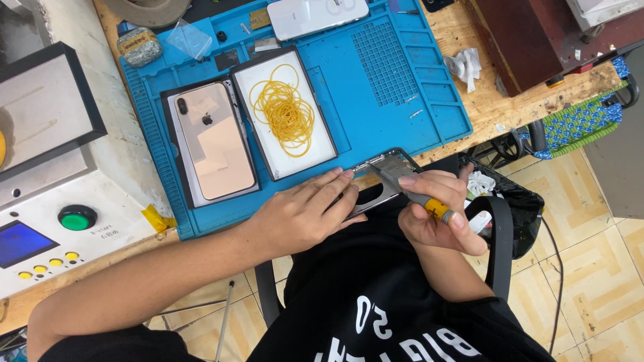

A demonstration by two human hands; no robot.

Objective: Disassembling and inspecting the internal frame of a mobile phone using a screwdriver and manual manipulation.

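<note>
The left hand lies flat, fingers open, on a phone frame at the blue mat's front edge; the right hand grips a screwdriver, tip on the frame.

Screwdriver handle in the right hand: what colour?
Grey shaft with a yellow-orange band on the screwdriver, gripped by the right hand; head view.
</note>
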